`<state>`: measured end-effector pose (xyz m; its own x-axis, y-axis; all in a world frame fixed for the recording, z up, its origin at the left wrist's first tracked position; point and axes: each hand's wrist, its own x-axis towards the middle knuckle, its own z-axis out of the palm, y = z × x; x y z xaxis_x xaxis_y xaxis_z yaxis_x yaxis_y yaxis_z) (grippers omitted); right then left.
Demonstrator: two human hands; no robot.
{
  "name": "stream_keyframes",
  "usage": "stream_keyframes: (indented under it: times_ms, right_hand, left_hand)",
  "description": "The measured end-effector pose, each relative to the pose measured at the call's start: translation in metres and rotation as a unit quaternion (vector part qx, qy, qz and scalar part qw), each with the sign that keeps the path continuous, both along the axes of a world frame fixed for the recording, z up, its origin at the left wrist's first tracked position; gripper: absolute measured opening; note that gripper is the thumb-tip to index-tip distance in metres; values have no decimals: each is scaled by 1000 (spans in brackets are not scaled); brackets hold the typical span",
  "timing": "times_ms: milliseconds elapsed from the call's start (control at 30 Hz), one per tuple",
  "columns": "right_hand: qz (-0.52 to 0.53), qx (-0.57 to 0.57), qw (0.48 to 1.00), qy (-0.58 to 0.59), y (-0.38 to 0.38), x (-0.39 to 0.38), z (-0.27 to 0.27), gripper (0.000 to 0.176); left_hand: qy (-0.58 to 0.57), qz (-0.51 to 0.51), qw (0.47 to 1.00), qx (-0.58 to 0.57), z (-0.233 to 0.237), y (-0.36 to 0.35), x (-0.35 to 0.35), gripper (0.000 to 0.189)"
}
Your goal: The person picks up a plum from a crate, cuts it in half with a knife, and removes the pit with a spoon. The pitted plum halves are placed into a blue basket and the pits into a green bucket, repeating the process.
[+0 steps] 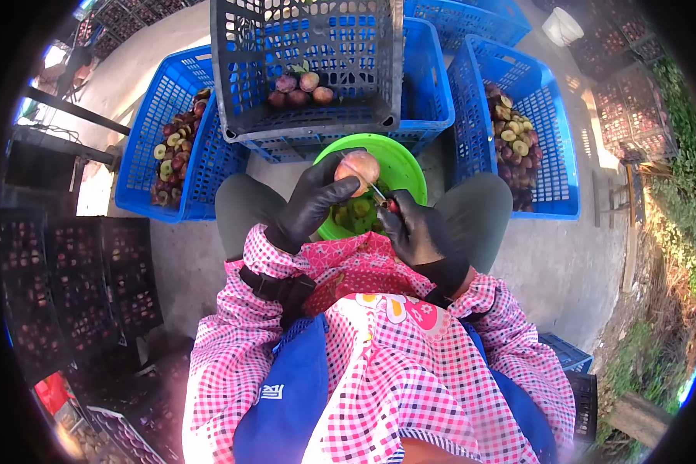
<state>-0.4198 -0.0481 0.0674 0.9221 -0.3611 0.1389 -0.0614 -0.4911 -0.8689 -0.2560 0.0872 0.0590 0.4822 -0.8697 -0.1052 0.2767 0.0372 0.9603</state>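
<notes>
Black crate [309, 125] beyond both hands: five whole fruits [297, 97], uncut; blue crates [545, 205] beyond, to either side: cut fruit [518, 143] loaded; green basin [412, 170] beneath: pieces; left hand [309, 203]: closed around one fruit [358, 172]; right hand [421, 232]: closed on knife [380, 198], blade at fruit

Upper centre: black crate [233, 77] cut off by frame edge, blue crate [435, 85] mostly hidden behind it. Centre: handle of knife [380, 195] largely covered by right hand [419, 232], blade tip hidden at fruit [357, 172]; green basin [411, 161] partly blocked by hands, contents blurred. Far left: fruit in dark crates [73, 267] too small to be told apart. Bottom: checked apron [363, 394] cut off.
</notes>
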Motion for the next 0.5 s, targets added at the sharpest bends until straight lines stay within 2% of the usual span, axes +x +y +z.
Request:
stream_keyframes:
  times_ms: [67, 133, 267, 333, 367, 433, 500]
  right_hand:
    - [14, -49, 998, 36, 2, 1, 1, 21]
    - [12, -54, 998, 28, 3, 2, -3, 22]
    - [10, -60, 997, 37, 5, 3, -2, 23]
    - [-3, -64, 997, 39, 9, 6, -12, 23]
    - [-15, -67, 997, 40, 10, 8, -18, 24]
    - [-10, -59, 998, 24, 7, 9, -25, 25]
    - [-10, -48, 999, 9, 7, 8, -22, 26]
  left_hand:
    - [6, 2, 1000, 9, 1, 2, 0, 62]
    - [25, 6, 1000, 19, 4, 5, 1, 48]
    - [15, 6, 1000, 12, 2, 4, -1, 47]
    - [110, 23, 994, -7, -7, 1, -5, 46]
    - [110, 22, 994, -7, -6, -1, -6, 46]
    - [10, 38, 999, 17, -4, -4, -8, 45]
    - [24, 17, 999, 16, -3, 1, -6, 44]
